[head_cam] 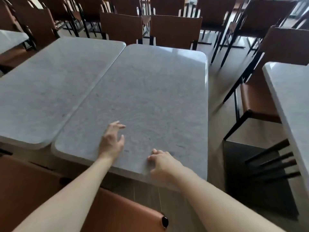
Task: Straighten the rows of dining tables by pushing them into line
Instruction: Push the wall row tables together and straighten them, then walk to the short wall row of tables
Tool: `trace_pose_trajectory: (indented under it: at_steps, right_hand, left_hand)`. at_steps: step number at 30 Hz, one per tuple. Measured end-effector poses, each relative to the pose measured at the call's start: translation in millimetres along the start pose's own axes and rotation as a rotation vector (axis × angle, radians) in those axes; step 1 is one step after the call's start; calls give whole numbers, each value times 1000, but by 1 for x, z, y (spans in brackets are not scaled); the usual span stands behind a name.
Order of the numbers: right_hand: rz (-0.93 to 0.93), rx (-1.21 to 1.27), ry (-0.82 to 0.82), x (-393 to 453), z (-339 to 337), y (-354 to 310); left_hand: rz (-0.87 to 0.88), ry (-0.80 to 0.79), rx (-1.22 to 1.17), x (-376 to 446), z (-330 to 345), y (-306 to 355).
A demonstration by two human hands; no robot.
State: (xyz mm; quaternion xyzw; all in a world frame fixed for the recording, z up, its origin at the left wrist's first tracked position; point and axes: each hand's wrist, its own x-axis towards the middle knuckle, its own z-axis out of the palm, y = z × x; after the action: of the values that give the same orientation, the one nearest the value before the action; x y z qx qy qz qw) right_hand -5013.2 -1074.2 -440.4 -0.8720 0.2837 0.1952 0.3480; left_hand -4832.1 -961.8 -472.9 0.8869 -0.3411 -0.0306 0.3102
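Two grey marble-look dining tables stand side by side in front of me. The right table [150,91] sits skewed against the left table [50,84], its near edge sticking out closer to me. My left hand [112,142] hovers over or lightly touches the right table's near part, fingers spread and relaxed. My right hand [163,162] rests on the same top close to the near edge, fingers loosely bent and holding nothing.
A brown chair back [117,210] is directly below my arms. Two brown chairs [173,30] stand at the far side. Another marble table [294,101] and a chair [257,101] are on the right across a floor aisle. More chairs fill the background.
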Motion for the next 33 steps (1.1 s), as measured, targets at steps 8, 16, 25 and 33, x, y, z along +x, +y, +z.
trace_pose_trajectory:
  at_steps: [8, 16, 25, 33]
  right_hand:
    - [15, 593, 412, -125, -126, 25]
    - [-150, 953, 724, -240, -229, 82]
    - [-191, 1009, 995, -296, -336, 170]
    - [-196, 1066, 1098, -300, -407, 241]
  left_hand:
    - [-63, -213, -697, -35, -39, 220]
    - [102, -314, -816, -30, -60, 362]
    - [298, -467, -904, 19, -5, 512]
    - [426, -565, -929, 69, 31, 594]
